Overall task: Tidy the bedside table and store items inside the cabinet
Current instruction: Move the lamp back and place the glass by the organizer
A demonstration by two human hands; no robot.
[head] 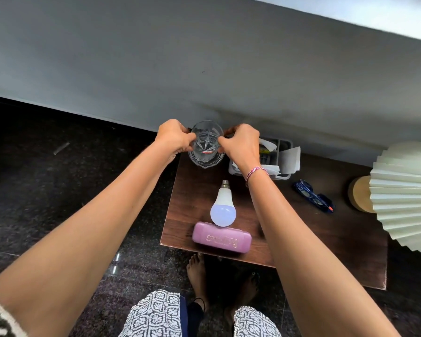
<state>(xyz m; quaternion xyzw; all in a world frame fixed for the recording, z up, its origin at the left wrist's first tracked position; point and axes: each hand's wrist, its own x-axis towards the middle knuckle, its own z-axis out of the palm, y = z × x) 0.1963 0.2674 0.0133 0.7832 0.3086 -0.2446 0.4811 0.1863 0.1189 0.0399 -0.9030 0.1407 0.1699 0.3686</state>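
A clear cut-glass tumbler is at the far left corner of the dark wooden bedside table. My left hand grips its left side and my right hand grips its right side, fingers curled round the rim. A white light bulb lies in the middle of the table, its round end touching a pink case near the front edge. Blue glasses lie to the right.
A grey organiser tray holding papers stands just right of the tumbler. A pleated cream lamp shade on a wooden base fills the right side. A grey wall runs behind, dark stone floor to the left. My bare feet stand under the table's front edge.
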